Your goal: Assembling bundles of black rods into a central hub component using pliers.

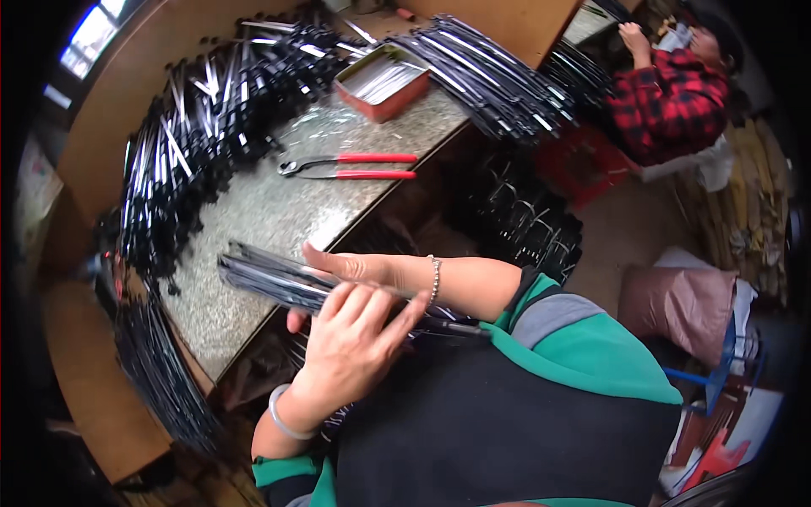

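A bundle of thin dark rods (pixel 269 277) is held at a slant in front of my torso, its far end over the table's near edge. My right hand (pixel 363 269), with a beaded bracelet, reaches in from the right and grips the bundle, thumb raised on top and a fingertip showing beneath. My left hand (pixel 348 338), with a pale bangle, lies across the near side of the bundle with its fingers bent over it. Part of the bundle is hidden behind the hands; its other end points toward my chest. Pliers with red handles (pixel 376 159) lie on the table beyond.
The speckled tabletop (pixel 228 279) bears a large heap of metal and black rods (pixel 203 127), a red-rimmed tin (pixel 384 108) and another pile of rods (pixel 481 76). More rods (pixel 160 372) stand at the left edge. A person in a checked shirt (pixel 667 101) sits far right. A brown sack (pixel 676 308) stands at right.
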A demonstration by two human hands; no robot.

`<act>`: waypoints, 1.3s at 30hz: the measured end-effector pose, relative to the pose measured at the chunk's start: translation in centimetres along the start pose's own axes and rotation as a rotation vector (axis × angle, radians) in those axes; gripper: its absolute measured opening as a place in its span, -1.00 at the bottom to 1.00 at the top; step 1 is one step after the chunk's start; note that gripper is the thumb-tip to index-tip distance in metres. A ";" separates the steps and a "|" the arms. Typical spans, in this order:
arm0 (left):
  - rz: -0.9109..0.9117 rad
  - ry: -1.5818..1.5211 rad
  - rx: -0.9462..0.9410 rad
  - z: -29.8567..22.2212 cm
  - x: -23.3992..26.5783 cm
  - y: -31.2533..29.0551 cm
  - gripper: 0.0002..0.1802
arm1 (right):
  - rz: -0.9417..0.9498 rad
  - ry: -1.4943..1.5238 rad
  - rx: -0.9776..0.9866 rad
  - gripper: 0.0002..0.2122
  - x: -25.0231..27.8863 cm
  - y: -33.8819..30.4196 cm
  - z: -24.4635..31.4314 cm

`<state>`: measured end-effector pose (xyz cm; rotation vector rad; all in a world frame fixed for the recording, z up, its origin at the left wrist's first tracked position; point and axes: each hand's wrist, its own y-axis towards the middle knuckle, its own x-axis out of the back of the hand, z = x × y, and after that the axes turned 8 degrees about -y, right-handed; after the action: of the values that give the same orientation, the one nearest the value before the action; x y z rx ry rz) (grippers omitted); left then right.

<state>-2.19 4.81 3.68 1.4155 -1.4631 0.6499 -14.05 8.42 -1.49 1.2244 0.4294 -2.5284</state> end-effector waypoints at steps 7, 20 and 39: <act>-0.289 -0.298 -0.045 2.0 -1.3 -3.7 -0.62 | -0.677 -0.817 0.254 -0.65 4.7 -6.7 8.3; -0.569 0.018 0.400 7.4 -1.8 -9.8 -0.74 | -1.368 -2.537 -0.187 -0.54 22.9 -21.3 22.7; -0.407 0.835 1.645 19.9 4.0 -27.4 -0.76 | -0.925 -2.407 0.391 -0.68 9.0 -2.9 6.9</act>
<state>19.12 -19.48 -7.20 1.9977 0.3198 2.0398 -25.39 7.13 -4.12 -2.5145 -0.2690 -2.4546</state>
